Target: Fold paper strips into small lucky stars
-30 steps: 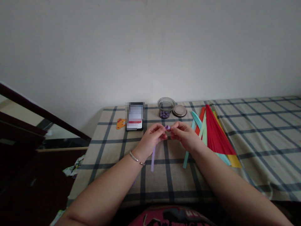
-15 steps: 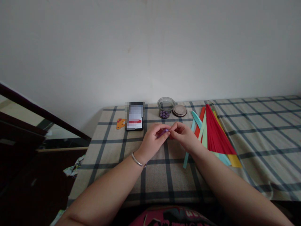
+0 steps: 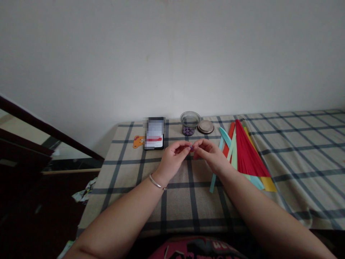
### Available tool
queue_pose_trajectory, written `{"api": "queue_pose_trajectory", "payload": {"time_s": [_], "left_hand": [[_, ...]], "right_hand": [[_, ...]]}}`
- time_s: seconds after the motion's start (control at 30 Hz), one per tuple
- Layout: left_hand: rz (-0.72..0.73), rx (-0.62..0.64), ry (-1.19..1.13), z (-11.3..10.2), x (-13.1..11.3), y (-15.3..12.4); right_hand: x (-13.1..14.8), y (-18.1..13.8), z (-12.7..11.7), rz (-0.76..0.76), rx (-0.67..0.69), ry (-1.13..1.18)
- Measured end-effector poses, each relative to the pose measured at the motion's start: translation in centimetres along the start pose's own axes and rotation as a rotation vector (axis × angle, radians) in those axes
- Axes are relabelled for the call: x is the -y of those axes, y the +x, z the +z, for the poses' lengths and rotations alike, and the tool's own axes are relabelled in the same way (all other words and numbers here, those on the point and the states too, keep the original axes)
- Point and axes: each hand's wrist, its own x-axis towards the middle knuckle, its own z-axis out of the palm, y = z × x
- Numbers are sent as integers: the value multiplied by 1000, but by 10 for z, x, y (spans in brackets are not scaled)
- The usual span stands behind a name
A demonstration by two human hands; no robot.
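Note:
My left hand (image 3: pixel 172 158) and my right hand (image 3: pixel 211 153) meet fingertip to fingertip above the checked cloth. Between them is a small piece of purple paper strip (image 3: pixel 191 148), pinched by the left thumb and fingers on one side and by the right fingertips on the other. Most of it is hidden by the fingers, so its exact shape cannot be made out. Just beyond the hands stands a clear plastic tub (image 3: pixel 190 118) with several small purple folded pieces (image 3: pixel 188 130) at its bottom. Its round lid (image 3: pixel 206 126) lies beside it on the right.
Paper strips in red (image 3: pixel 249 154), light blue (image 3: pixel 212 182), orange and yellow (image 3: pixel 268 184) fan out right of my hands. A phone (image 3: pixel 154 133) is propped at the left, over an orange bear-shaped cutout (image 3: pixel 138 141). Behind the table rises a white wall (image 3: pixel 172 57).
A longer bit of purple strip showed inside my left hand before; now only a tiny bit shows at the fingertips. My left hand has shifted slightly left.

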Motion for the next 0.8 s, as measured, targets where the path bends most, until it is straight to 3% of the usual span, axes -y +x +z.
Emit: {"api": "queue_pose_trajectory", "payload": {"time_s": [0.23, 0.4, 0.6, 0.7, 0.8], "left_hand": [[-9, -10, 9, 0, -2, 1], [-115, -13, 15, -1, 0, 2], [-231, -44, -309, 0, 4, 5], [-330, 17, -470, 2, 1, 5], [-338, 62, -484, 3, -1, 5]], "right_hand": [[-3, 1, -1, -27, -26, -98], [-2, 1, -1, -45, -54, -93], [0, 0, 0, 24, -44, -33], [-1, 0, 0, 36, -29, 3], [-2, 0, -1, 33, -21, 25]]}}
